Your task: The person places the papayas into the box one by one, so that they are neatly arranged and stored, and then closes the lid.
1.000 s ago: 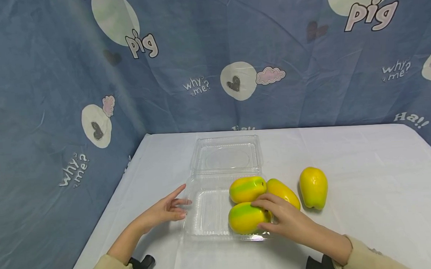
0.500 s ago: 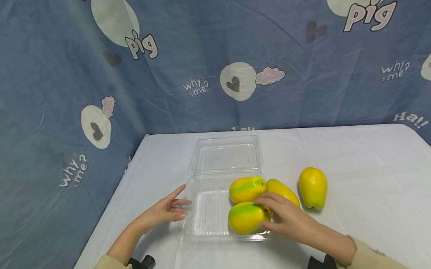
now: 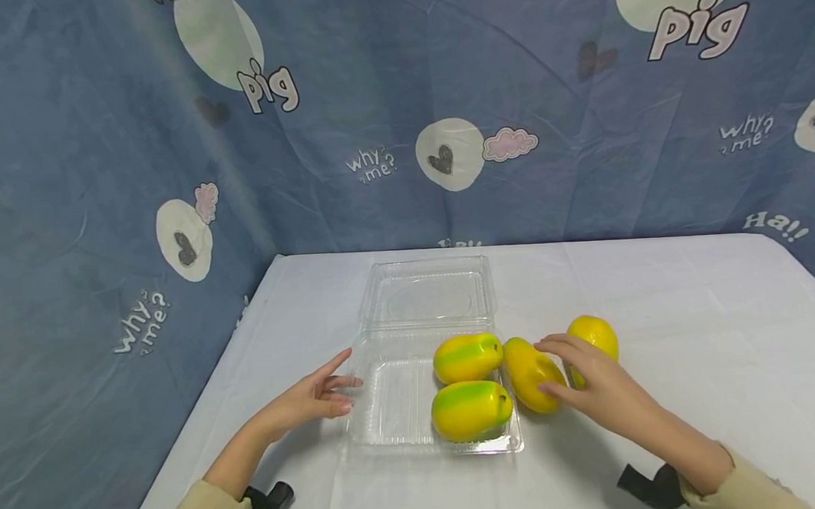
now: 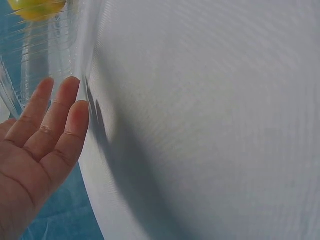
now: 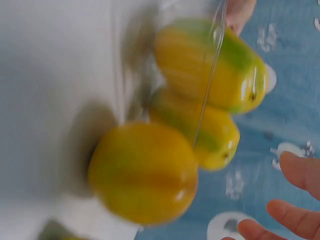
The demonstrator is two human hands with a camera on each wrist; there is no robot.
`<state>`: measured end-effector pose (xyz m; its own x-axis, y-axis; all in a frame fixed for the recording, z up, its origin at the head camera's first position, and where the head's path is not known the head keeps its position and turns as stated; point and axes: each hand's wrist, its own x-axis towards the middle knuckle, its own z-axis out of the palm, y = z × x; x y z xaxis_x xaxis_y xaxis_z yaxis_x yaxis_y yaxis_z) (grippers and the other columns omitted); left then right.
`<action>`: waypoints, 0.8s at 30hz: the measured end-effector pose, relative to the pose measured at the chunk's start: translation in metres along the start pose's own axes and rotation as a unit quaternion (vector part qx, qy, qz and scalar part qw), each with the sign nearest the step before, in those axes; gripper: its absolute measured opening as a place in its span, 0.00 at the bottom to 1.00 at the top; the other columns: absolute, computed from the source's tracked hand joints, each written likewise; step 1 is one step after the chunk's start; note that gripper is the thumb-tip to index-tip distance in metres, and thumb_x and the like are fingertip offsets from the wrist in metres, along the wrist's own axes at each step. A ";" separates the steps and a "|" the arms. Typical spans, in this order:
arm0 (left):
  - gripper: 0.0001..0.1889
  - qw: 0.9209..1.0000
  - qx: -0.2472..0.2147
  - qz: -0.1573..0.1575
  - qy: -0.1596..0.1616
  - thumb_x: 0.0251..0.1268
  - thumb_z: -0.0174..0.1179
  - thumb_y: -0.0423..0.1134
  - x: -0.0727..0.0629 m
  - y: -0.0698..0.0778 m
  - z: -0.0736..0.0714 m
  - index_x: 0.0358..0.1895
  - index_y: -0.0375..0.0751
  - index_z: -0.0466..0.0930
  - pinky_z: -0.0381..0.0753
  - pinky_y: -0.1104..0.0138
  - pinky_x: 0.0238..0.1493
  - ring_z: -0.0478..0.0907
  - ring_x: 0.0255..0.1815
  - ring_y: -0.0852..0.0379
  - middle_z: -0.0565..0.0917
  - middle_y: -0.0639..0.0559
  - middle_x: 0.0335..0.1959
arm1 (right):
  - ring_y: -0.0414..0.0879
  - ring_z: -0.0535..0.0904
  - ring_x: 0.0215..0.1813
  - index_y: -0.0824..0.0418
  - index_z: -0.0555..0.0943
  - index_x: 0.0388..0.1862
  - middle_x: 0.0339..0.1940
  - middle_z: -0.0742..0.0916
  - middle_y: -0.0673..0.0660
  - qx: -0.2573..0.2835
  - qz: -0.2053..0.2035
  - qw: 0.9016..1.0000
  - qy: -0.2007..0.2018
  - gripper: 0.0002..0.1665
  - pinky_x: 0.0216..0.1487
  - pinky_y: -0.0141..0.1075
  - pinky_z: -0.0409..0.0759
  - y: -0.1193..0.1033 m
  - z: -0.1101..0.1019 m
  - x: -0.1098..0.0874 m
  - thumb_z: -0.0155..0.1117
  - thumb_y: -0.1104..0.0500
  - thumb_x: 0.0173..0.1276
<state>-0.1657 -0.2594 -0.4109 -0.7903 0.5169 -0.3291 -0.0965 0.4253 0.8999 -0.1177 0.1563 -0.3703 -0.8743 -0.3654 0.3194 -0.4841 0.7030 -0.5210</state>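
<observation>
In the head view two smooth, oblong, papaya-like yellow fruits with green stripes, one at the back (image 3: 468, 357) and one in front (image 3: 471, 411), lie in the right half of a clear plastic clamshell box (image 3: 393, 401). A third papaya-like fruit (image 3: 524, 371) rests against the box's right side. My right hand (image 3: 597, 387) hovers over it with thumb and fingers spread; the right wrist view shows the fingertips (image 5: 295, 167) apart from that fruit (image 5: 145, 172). A fourth one (image 3: 594, 333) is partly hidden behind this hand. My left hand (image 3: 311, 402), fingers extended, is at the box's left edge.
The box's lid (image 3: 426, 292) lies folded back toward the rear of the white-covered table (image 3: 717, 346). A blue printed cloth (image 3: 330, 97) hangs behind and to the left. Black mounts (image 3: 270, 501) sit at both wrists.
My right hand has left the front fruit in the box and moved right, over the fruit beside the box. The left hand stays where it was.
</observation>
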 end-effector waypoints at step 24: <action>0.46 1.000 0.007 0.000 -0.001 0.62 0.58 0.37 -0.001 0.002 0.000 0.73 0.47 0.33 0.71 0.56 0.55 0.71 0.57 0.43 0.62 0.32 0.66 | 0.69 0.68 0.57 0.73 0.74 0.53 0.55 0.76 0.73 -0.052 0.112 0.992 -0.026 0.29 0.56 0.60 0.64 0.049 -0.014 -0.018 0.68 0.58 0.56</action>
<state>-0.1653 -0.2589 -0.4093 -0.7892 0.5180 -0.3300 -0.0881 0.4363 0.8955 -0.1255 0.2055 -0.3905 -0.9614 -0.2221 0.1627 -0.2741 0.8278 -0.4896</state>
